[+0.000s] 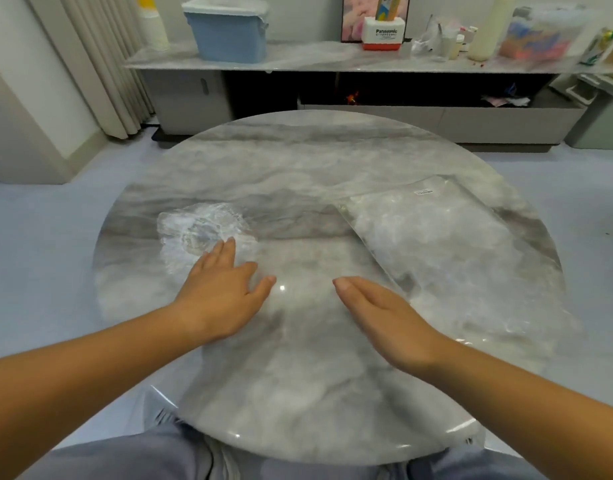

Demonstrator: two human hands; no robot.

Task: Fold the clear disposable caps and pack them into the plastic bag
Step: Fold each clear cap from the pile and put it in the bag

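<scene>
Place: you are in a home, most likely a living room.
Tabletop: you sit at a round, marble-look tabletop, knees under its near edge.
Far wall: a long low sideboard with a like stone top; a pleated curtain hangs at its left.
Clutter: blue lidded tub, Panasonic box, framed picture, tall cream bottle.
Underfoot: a pale, smooth floor.
</scene>
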